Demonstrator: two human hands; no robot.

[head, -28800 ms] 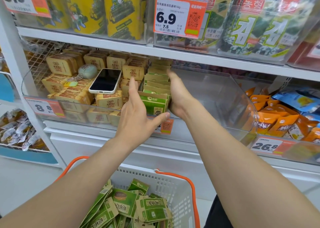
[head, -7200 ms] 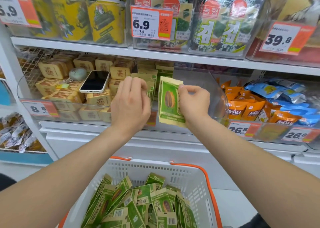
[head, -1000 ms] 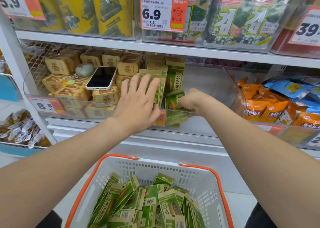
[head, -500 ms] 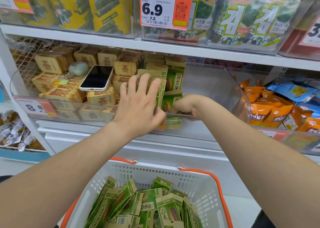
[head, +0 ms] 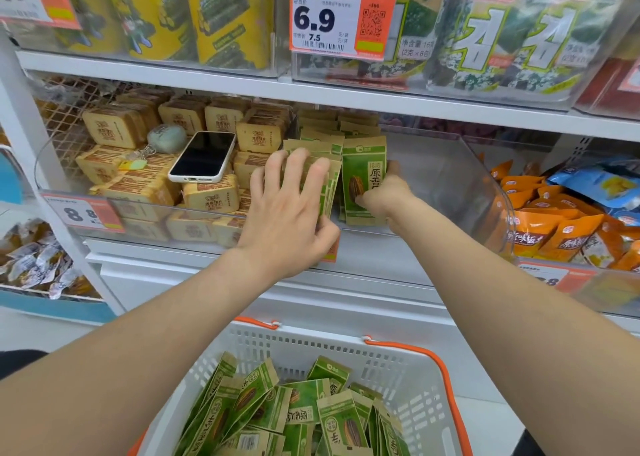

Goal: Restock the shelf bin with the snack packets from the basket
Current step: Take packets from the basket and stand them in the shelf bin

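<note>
A clear shelf bin (head: pixel 446 178) holds upright green-and-tan snack packets at its left end. My left hand (head: pixel 291 209) lies with spread fingers against the front row of packets (head: pixel 329 181). My right hand (head: pixel 384 195) grips one upright green packet (head: pixel 363 178) by its right edge, just inside the bin's front wall. Below, a white basket (head: pixel 412 376) with orange handles holds several loose green packets (head: pixel 294 417).
A phone (head: pixel 203 156) and a pale round keychain lie on tan boxed snacks in the left bin. Orange and blue bags (head: pixel 568 213) fill the right bin. The shelf above carries seaweed packs behind a 6.9 price tag (head: pixel 341 13).
My right hand has lifted its packet from lying low at the bin front to standing upright beside the row. The left hand stays pressed on the packets.
</note>
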